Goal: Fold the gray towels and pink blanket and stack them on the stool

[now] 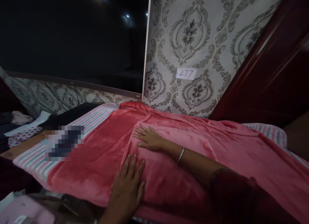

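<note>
A red-pink plush blanket [91,153] lies spread over a striped mat [36,158], and a lighter pink section of it [183,133] is folded over on top. My right hand [149,138] rests flat on the far part of that folded section, fingers apart and pointing left, with a silver bangle on the wrist. Closer to me, my left hand [127,185] lies palm down on the blanket along the fold's left edge, its fingers stretched away from me. Neither hand grasps anything. Wrinkles run through the blanket's far side by the wall.
A large dark TV screen [72,40] stands at the back left. Behind the blanket is a patterned wall [190,34] bearing a "277" paper label [186,73]. Dark red furniture [265,75] leans in at right. A pixelated dark item [65,142] lies on the mat; cloths [24,133] sit at left.
</note>
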Demonstrator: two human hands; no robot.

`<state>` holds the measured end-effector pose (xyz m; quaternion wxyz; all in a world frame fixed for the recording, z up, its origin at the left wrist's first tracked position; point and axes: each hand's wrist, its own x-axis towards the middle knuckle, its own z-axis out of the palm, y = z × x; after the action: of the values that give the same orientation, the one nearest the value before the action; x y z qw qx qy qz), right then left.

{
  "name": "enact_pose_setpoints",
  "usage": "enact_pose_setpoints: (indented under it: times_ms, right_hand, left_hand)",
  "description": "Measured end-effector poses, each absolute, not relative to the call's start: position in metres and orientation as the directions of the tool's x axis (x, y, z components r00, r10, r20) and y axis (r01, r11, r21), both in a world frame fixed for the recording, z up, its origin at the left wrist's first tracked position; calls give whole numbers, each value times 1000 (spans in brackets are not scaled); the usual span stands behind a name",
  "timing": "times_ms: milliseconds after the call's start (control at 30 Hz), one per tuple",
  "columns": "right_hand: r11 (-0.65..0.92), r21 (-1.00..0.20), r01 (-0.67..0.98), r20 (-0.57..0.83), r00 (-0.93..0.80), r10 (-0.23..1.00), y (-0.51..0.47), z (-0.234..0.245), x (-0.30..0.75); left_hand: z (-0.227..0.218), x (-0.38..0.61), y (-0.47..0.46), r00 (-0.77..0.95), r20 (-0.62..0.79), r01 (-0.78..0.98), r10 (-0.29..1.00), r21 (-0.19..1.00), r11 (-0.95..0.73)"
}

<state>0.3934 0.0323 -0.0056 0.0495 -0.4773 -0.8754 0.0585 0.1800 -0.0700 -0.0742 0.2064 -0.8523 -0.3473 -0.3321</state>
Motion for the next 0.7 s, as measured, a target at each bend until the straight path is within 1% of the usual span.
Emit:
enact_pose_setpoints:
  times_ms: [100, 233, 300, 367, 467, 567, 633, 700]
  right_hand:
    - [443, -191, 876, -12, -454, 891, 67, -4, 400]
    - [300, -285, 910, -89, -337, 937, 98, -8, 408]
    - [262, -314, 912, -83, -301, 950, 106, -14, 411]
    - [263, -329, 907, -52, -295, 954, 110, -20, 413]
    - [280, -326, 903, -28, -305, 952, 110, -20, 412]
    - [255, -286, 924, -13, -270, 963, 101, -7, 408]
    - [251, -251, 935, 33, -251, 967, 87, 5, 409]
    - [290, -215, 933, 86, -278, 957, 64, 16, 416]
  left_hand:
    - [-80, 179, -71, 555, 690, 725, 464, -128, -677]
    - [-82, 176, -69, 555, 691, 725, 463, -129, -677]
    - [-81, 175, -68, 553, 690, 734, 468, -137, -665]
    - [-80, 175, -67, 564, 684, 733, 463, -157, -661]
    - [-78, 177, -66, 577, 689, 713, 438, -164, -682]
    - [-79, 177, -64, 564, 711, 701, 420, -143, -699]
    - [-79, 175, -60, 564, 722, 690, 400, -146, -709]
    - [-77, 170, -56, 577, 726, 675, 375, -164, -720]
